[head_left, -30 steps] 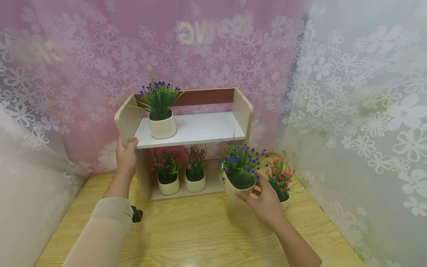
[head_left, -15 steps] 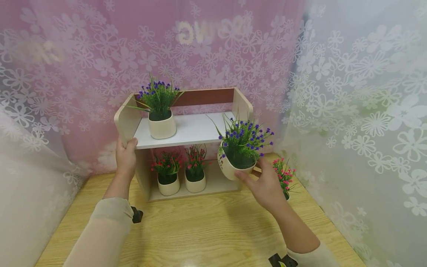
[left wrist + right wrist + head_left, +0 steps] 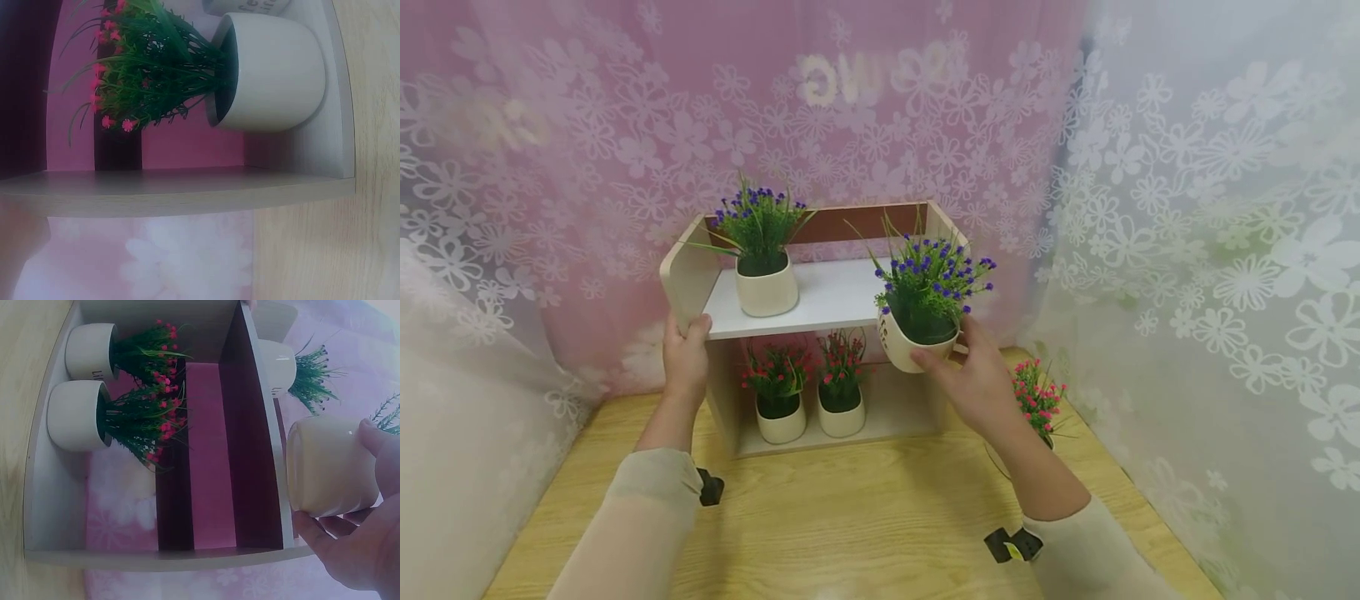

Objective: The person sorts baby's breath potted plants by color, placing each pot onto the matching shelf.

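Cream pot: a glossy cream pot (image 3: 916, 348) with blue-purple flowers and green blades, held in the air in front of the right end of the shelf unit's upper board, tilted a little toward the left; the right wrist view shows its side (image 3: 326, 465) beside the board's front edge.
Right hand: the right hand (image 3: 976, 385) cups the pot from below and behind, fingers curled round its lower wall and thumb up near the rim; a fingertip lies on the pot's side.
Left hand: the left hand (image 3: 686, 360) grips the front edge of the shelf unit's left side panel, thumb on the front, fingers wrapped behind it.
Shelf unit: a pale wooden shelf unit (image 3: 943, 242) with a white upper board and a dark back strip stands on the table.
Upper board: a second blue-flowered pot (image 3: 767, 287) stands at its left end, well apart from the held one.
Lower compartment: two red-flowered pots (image 3: 781, 419) stand side by side toward the left.
Beside the unit: a pink-flowered pot (image 3: 1036, 400) stands on the table, right of the unit, partly hidden behind the right hand.
Table: light wood-grain table (image 3: 850, 525).
Surround: flower-patterned sheer curtains (image 3: 1187, 208) hang on all sides.
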The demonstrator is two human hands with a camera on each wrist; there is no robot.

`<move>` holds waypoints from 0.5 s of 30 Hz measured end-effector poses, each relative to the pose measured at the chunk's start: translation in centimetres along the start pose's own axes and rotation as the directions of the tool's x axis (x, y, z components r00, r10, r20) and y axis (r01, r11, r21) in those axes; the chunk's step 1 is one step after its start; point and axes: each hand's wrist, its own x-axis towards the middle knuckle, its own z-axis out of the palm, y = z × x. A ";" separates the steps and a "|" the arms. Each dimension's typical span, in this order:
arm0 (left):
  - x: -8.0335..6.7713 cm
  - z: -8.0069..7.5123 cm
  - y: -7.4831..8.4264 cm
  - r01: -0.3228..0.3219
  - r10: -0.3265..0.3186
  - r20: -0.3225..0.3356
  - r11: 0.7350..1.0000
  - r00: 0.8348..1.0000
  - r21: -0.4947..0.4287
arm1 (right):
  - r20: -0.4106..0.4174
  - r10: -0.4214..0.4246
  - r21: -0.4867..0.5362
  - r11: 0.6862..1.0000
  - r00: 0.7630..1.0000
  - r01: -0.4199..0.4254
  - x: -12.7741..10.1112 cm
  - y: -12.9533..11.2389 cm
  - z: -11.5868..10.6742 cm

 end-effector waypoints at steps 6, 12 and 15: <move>-0.1 0.0 -0.3 -0.003 0.003 0.001 1.000 1.000 0.010 | -0.002 -0.016 0.003 1.000 1.000 0.016 1.5 -0.2 0.6; -0.1 0.0 -0.1 -0.002 0.002 -0.005 1.000 1.000 0.007 | -0.017 0.015 -0.069 0.997 1.000 -0.016 2.8 -1.4 1.0; -0.2 0.1 0.0 -0.003 0.003 -0.001 1.000 1.000 0.001 | -0.041 0.004 -0.123 0.992 0.999 -0.009 3.4 -1.8 1.4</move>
